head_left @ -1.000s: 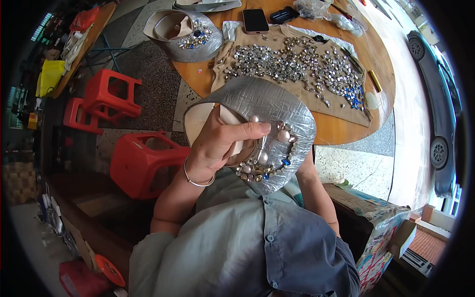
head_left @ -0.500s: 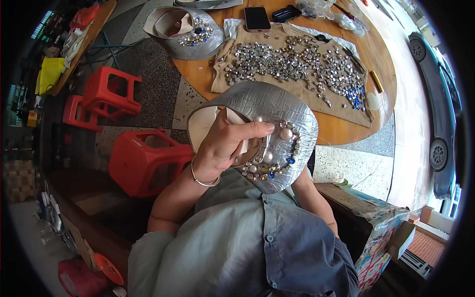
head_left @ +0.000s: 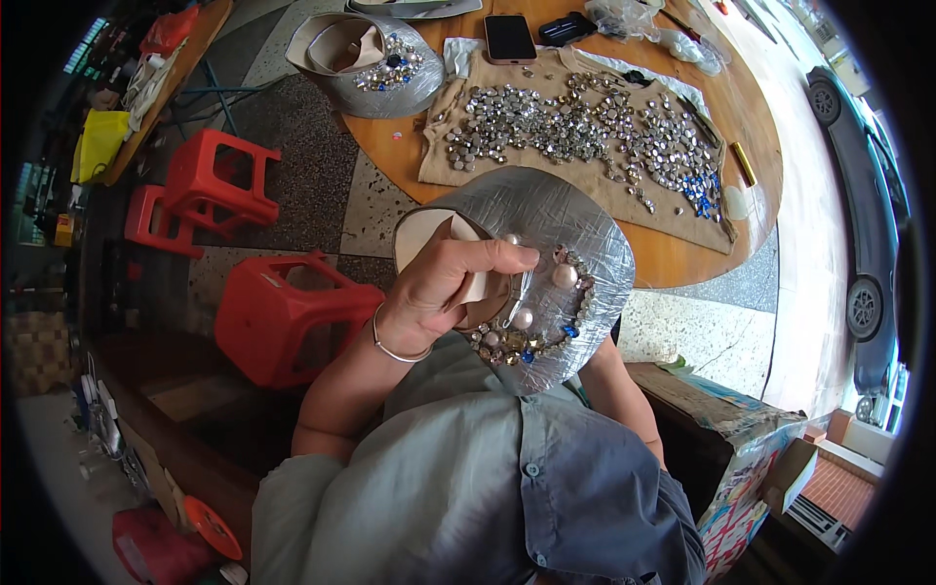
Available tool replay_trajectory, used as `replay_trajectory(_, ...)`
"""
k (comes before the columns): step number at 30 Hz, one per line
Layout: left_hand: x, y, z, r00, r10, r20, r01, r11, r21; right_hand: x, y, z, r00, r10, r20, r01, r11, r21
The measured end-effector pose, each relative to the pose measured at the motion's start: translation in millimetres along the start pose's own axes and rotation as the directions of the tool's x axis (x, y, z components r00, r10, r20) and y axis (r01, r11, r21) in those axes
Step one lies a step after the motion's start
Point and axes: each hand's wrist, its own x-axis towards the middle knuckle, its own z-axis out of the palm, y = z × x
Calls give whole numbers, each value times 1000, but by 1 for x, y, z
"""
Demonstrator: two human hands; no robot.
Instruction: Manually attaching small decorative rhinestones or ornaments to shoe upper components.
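A silver, crinkly-surfaced curved piece (head_left: 585, 219) with a beige inside is held in front of my chest. A curved row of clear, blue and amber rhinestones (head_left: 580, 307) and several large pearly beads (head_left: 565, 276) lie on its face. My left hand (head_left: 444, 278), with a bangle on the wrist, is closed at the beige band (head_left: 419, 234), its thumb laid over the edge near a pearl. A thin metal piece (head_left: 520, 292), like a pin or clip, shows just below the thumb. My right forearm (head_left: 619, 390) reaches up behind the silver piece, which hides that hand.
Loose rhinestones (head_left: 546, 117) cover a tan cloth (head_left: 468, 171) on the round wooden table (head_left: 721, 268). A similar decorated silver piece (head_left: 361, 93) stands at the table's left edge. A phone (head_left: 510, 37) lies behind the cloth. Red stools (head_left: 258, 322) stand at left, a carton (head_left: 751, 439) at right.
The silver piece has shifted slightly right and tilted, so its face spreads wider. The thin metal piece below my left thumb shows more plainly. My left hand keeps its hold.
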Motion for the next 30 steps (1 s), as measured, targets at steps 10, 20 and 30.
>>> replay_trajectory(10,-1,2,3,996,-84,-8,84,996,-33,-4,3,5,995,-80,-56,74,992,-102)
replay_trajectory(20,5,-11,8,945,327,8,-321,922,215,0,-7,24,941,-334,-54,248,790,-560)
replay_trajectory(30,-1,-22,-1,865,493,-99,-401,795,456,16,-44,45,684,-465,562,407,-395,-823)
